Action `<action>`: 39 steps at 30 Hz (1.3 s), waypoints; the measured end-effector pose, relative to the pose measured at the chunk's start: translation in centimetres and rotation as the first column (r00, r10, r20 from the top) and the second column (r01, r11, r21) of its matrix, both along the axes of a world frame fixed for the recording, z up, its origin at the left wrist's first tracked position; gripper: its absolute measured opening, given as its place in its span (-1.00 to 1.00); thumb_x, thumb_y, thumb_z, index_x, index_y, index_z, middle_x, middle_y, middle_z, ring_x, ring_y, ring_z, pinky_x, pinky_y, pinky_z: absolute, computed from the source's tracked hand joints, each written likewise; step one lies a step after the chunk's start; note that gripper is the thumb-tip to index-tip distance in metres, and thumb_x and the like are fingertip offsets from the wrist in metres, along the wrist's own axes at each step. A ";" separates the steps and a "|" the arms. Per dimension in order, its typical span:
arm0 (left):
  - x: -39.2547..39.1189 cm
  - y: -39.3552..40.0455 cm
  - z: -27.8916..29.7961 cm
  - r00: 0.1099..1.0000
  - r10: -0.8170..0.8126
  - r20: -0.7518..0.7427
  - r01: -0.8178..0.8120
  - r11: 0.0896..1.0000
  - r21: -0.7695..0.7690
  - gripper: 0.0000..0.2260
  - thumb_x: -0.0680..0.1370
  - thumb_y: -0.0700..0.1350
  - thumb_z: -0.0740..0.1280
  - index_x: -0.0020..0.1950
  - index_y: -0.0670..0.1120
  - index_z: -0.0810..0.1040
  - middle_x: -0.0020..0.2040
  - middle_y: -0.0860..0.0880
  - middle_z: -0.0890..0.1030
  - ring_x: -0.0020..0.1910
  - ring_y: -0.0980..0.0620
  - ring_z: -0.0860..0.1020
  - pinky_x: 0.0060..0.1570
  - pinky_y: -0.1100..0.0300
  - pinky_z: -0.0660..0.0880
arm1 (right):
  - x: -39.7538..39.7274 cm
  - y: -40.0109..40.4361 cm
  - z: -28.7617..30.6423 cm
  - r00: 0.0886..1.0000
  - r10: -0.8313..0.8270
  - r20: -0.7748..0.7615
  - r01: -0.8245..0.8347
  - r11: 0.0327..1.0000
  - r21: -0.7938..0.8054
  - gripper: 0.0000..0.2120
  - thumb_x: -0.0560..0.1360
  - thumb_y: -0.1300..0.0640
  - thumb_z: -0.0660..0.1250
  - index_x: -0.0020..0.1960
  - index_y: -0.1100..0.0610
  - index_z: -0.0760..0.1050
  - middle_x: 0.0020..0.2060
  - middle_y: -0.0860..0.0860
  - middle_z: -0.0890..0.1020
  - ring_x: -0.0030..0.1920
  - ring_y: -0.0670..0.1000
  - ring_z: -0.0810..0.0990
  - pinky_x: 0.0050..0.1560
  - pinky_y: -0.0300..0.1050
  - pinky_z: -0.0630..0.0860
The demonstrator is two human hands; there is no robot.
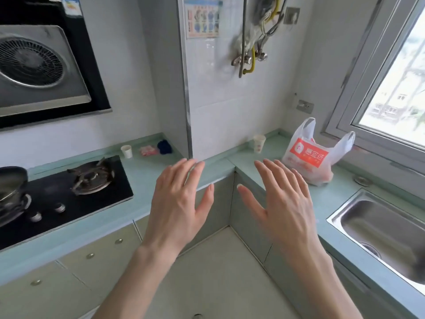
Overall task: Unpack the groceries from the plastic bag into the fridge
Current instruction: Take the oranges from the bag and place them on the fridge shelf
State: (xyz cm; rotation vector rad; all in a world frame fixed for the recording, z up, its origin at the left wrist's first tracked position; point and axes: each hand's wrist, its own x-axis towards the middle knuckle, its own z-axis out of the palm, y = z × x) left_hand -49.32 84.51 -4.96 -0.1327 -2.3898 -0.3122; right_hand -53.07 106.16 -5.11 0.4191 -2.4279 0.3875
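Note:
A white plastic bag (pixel 309 155) with a red printed label stands on the pale green counter (pixel 243 157) under the window, its two handles sticking up. Reddish contents show through its lower part. My left hand (pixel 177 199) and my right hand (pixel 282 203) are both raised in front of me with fingers spread and straight, holding nothing. The right hand's fingertips are just left of the bag, short of touching it. No fridge is in view.
A steel sink (pixel 377 229) lies at the right. A black gas hob (pixel 69 192) with a pan (pixel 11 183) is at the left, under an extractor hood. Two paper cups (pixel 126 151) (pixel 259 143), a pink packet (pixel 148 150) and a dark cloth (pixel 164 146) stand along the back wall.

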 end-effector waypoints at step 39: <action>-53.1 18.2 -5.2 0.808 -0.566 0.164 0.577 0.816 -0.026 -0.51 0.69 0.17 0.10 0.40 -0.12 0.55 0.35 -0.06 0.61 0.41 -0.07 0.51 0.43 -0.02 0.41 | -37.9 15.5 -4.4 0.801 -0.590 0.097 0.592 0.806 0.017 -0.38 0.64 -0.31 0.15 0.52 0.07 0.41 0.45 0.01 0.52 0.49 0.06 0.44 0.50 0.02 0.29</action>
